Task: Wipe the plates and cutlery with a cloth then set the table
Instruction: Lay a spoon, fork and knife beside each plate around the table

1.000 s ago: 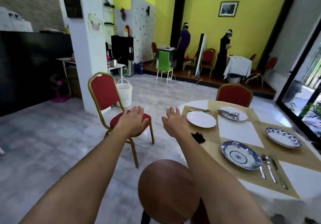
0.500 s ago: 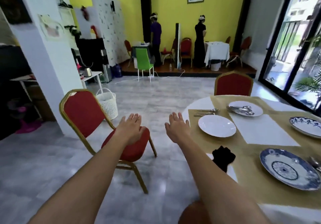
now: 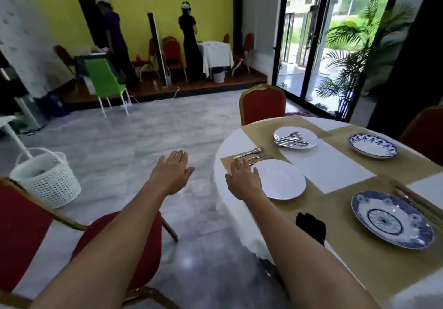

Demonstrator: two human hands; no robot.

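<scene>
Left hand (image 3: 171, 173): fingers straight and spread, palm down, holding nothing, positioned over the floor to the left of the counter (image 3: 221, 188). Right hand (image 3: 243, 180): fingers extended and relaxed, holding nothing, positioned above the counter edge at the left rim of a plain white plate (image 3: 282, 180). Contact between the thumb and that rim cannot be confirmed.

A black cloth (image 3: 311, 227) lies bunched on the gold mat near the counter edge, just beside the right forearm, between the white plate and a blue-patterned plate (image 3: 393, 220). Loose cutlery (image 3: 251, 154) lies on the mat just beyond the right fingertips. A second white plate (image 3: 310, 136) farther back carries a pile of spoons and forks (image 3: 287, 139). A second blue-patterned plate (image 3: 372, 145) sits at the far right. More cutlery (image 3: 412, 200) lies just beside the right of the near blue plate.

A red chair (image 3: 134, 241) stands below the left forearm; a white basket (image 3: 45, 179) stands on the floor at the left
</scene>
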